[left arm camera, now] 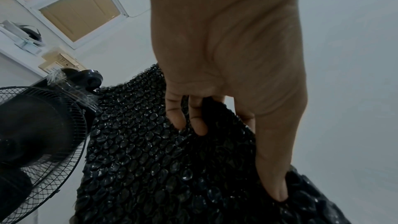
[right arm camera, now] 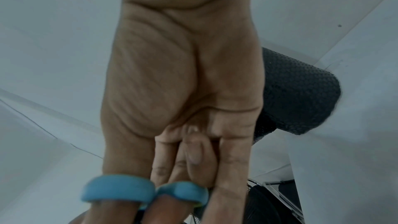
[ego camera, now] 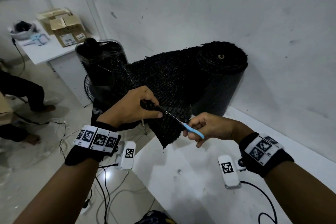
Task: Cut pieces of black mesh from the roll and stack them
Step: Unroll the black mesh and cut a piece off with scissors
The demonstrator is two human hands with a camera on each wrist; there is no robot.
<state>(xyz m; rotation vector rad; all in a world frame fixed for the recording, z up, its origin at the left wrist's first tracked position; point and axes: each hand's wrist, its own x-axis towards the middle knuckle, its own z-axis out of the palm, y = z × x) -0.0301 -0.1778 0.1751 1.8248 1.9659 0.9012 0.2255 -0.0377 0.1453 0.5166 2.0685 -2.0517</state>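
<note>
Head view, mesh: the black mesh sheet (ego camera: 169,87) runs off the roll (ego camera: 221,65), which stands against the wall at about 1 o'clock from the hands; the free end hangs down at centre.
Cut line: the blades of the scissors (ego camera: 183,123) point toward 10 o'clock, into the mesh edge, with their tips just beside the left thumb.
Left hand: the left hand (ego camera: 134,107) pinches a fold of mesh, thumb under and fingers curled over, at 9 o'clock from the blades.
Right hand: the right hand (ego camera: 207,127) holds the scissors by their blue loops, fingers through them; it is the nearer hand to the cut.
Left wrist view: fingers (left arm camera: 198,123) press into the mesh weave.
Judgement: the cut looks partly made; the strip's long axis hangs toward 6 o'clock.
Surroundings: a fan (ego camera: 91,85) at 10 o'clock, a white table (ego camera: 200,178) below.
</note>
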